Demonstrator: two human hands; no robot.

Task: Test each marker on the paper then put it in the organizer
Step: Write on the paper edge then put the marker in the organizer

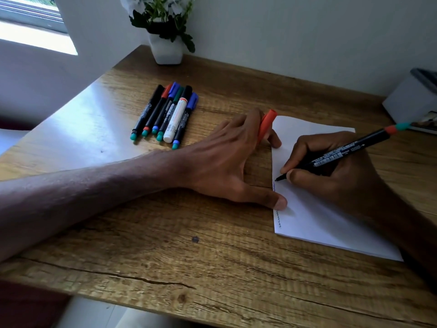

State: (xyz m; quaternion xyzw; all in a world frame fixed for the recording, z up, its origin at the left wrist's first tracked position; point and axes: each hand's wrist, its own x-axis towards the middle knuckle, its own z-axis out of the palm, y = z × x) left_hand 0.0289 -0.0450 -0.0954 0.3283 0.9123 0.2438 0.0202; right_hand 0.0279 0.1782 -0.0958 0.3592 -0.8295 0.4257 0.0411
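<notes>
A white sheet of paper (pixel 316 216) lies on the wooden desk at the right, with a wavy ink line near its left edge. My right hand (pixel 335 171) grips an uncapped black marker (pixel 340 153) with a red and teal end, its tip touching the paper. My left hand (pixel 224 159) rests on the desk, thumb and a fingertip pressing the paper's left edge, with the orange-red cap (pixel 267 124) held between its fingers. Several capped markers (pixel 165 112) lie side by side further back on the left. A white organizer (pixel 411 100) stands at the far right edge, partly cut off.
A white pot with a green plant (pixel 166 47) stands at the back of the desk against the wall. The wooden desk (pixel 165 245) has its front edge close to me, and a window is at the upper left.
</notes>
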